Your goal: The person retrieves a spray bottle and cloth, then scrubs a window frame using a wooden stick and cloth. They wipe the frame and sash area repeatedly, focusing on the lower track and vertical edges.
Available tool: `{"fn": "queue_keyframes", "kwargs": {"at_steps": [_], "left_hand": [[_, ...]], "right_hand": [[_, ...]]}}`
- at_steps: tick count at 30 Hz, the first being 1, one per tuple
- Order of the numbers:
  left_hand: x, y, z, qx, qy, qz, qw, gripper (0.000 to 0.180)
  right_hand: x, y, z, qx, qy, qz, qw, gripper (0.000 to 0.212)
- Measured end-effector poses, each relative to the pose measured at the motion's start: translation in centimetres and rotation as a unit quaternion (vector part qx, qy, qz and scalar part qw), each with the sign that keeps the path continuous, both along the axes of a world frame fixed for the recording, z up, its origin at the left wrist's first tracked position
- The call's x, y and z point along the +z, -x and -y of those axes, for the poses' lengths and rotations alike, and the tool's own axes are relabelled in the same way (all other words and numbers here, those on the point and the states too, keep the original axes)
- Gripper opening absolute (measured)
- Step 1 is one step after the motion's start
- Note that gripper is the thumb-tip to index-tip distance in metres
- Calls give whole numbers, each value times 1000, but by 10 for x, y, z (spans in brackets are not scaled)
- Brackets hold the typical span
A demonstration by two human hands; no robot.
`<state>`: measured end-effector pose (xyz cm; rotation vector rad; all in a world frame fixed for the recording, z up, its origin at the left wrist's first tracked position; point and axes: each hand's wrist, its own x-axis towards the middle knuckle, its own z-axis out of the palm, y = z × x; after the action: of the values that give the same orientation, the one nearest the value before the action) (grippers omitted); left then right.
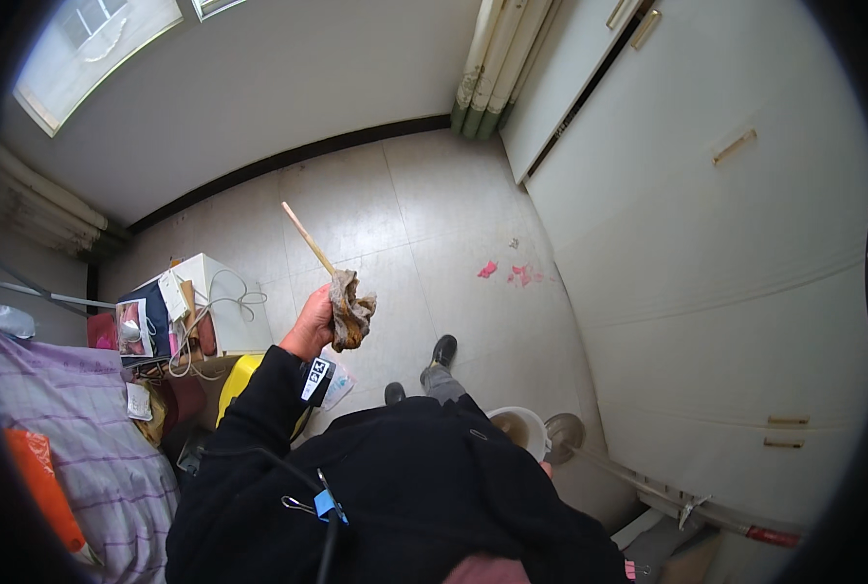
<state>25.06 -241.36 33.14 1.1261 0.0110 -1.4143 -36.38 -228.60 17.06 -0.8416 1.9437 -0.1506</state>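
Grey and brown, the crumpled rag point(354, 313) is held up in the air, left of the white bucket point(538, 424) and farther forward than it. Its folds look stained and ragged-edged, and a pale wooden stick point(307, 237) juts out above them. The left hand point(309, 326) has its fingers closed around the rag. Only a bit of the right hand point(547, 469) shows beside the bucket; how its fingers stand I cannot tell. Forward of the bucket, floor tiles point(434, 224) stretch to the dark skirting point(395, 129), pink scraps point(488, 269) lying on them. Right of the bucket runs the wardrobe point(726, 243); well left stands a cluttered cabinet point(244, 326).
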Motion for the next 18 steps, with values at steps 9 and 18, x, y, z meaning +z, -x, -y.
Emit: {"fn": "queue_keyframes", "kwargs": {"at_steps": [9, 18], "left_hand": [[7, -62, 15, 137, -9, -59, 989, 24], [-24, -79, 37, 222, -33, -22, 974, 24]], "right_hand": [[-44, -93, 209, -171, -19, 162, 972, 18], [-88, -179, 349, -201, -61, 180, 961, 21]]}}
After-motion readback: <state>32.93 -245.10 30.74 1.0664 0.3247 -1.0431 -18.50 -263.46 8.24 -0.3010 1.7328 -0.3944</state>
